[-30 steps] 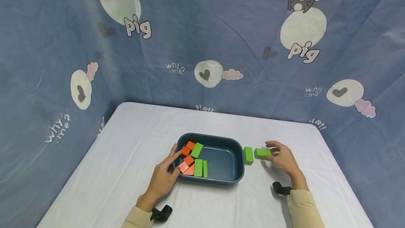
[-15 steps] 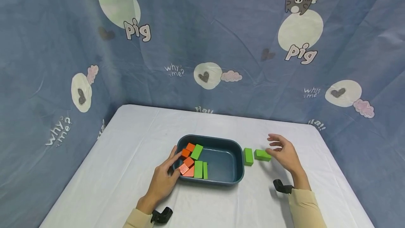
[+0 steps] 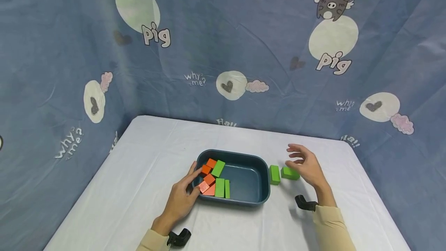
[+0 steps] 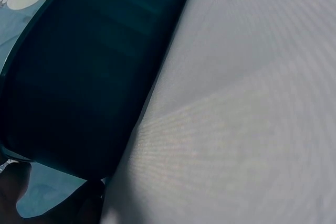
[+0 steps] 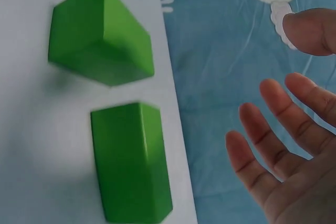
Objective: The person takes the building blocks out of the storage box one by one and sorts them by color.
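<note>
A dark blue rectangular tray (image 3: pixel 249 203) stands on the white table, with several orange blocks (image 3: pixel 209 179) and three green blocks (image 3: pixel 218 169) at its left end. My left hand (image 3: pixel 180 198) holds the tray's left end, index fingertip and thumb over the rim. In the left wrist view the tray's dark outer wall (image 4: pixel 79 87) fills the left side, with finger and thumb at its near end. My right hand (image 3: pixel 307 167) hovers over a green block (image 3: pixel 290 173), fingers spread and holding nothing. Another green block (image 3: pixel 274 175) stands close to the tray's right wall.
The white cloth-covered table (image 3: pixel 167 142) ends at the back against a blue patterned curtain (image 3: pixel 265 42). A black wrist camera (image 3: pixel 179 238) sits on the left wrist, and another black camera (image 3: pixel 305 203) on the right.
My right hand's fingers have come away from the right-hand green block, opening and rising above it. That block stays on the table. The left hand remains at the tray's left end.
</note>
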Demonstrator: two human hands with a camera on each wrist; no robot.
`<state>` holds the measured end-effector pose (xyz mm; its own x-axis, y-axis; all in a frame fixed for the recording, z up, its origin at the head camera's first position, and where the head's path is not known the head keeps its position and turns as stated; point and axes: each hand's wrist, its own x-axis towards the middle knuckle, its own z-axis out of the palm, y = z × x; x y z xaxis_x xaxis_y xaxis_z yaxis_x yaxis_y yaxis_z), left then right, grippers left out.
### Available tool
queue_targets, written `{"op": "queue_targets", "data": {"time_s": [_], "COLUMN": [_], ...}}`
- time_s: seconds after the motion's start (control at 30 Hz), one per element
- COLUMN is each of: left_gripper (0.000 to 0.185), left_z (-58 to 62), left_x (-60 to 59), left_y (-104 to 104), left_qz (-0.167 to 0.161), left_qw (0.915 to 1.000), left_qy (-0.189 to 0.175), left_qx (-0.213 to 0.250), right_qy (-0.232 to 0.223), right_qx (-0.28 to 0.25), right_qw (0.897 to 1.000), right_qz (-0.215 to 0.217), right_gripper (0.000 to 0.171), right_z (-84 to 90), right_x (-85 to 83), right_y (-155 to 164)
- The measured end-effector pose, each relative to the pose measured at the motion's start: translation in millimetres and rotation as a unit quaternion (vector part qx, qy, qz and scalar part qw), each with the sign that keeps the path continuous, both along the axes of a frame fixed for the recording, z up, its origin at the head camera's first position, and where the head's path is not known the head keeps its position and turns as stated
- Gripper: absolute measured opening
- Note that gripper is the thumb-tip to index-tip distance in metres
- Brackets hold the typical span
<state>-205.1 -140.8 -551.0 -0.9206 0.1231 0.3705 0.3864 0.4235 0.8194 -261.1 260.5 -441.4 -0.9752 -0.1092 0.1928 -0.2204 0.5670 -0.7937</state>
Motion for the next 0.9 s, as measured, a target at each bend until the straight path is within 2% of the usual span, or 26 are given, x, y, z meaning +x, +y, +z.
{"op": "queue_targets", "data": {"time_s": [0.33, 0.5, 0.73, 0.9], "left_gripper": [0.058, 0.058, 0.057, 0.057], "left_z": [-4.2, -5.3, -3.6, -4.6], "left_x": [-0.3, -1.0, -0.8, -1.0], "left_y": [-1.5, -0.4, -1.1, -3.0], "left_qz": [-0.002, -0.01, -0.004, -0.005], "left_qw": [0.9999, 0.9998, 0.9999, 0.9998], "left_qy": [0.007, 0.007, -0.006, -0.003], "left_qx": [0.01, 0.015, 0.012, 0.017], "right_qy": [0.005, 0.016, 0.023, 0.023], "right_qx": [-0.022, -0.033, -0.043, -0.065], "right_qw": [0.998, 0.997, 0.996, 0.992], "right_qz": [0.053, 0.066, 0.079, 0.109], "right_gripper": [0.056, 0.057, 0.057, 0.056], "right_z": [10.2, 12.5, -13.0, -15.3], "right_x": [-13.6, -17.6, -35.8, -40.9], "right_y": [-23.2, -30.2, -30.2, -40.5]}}
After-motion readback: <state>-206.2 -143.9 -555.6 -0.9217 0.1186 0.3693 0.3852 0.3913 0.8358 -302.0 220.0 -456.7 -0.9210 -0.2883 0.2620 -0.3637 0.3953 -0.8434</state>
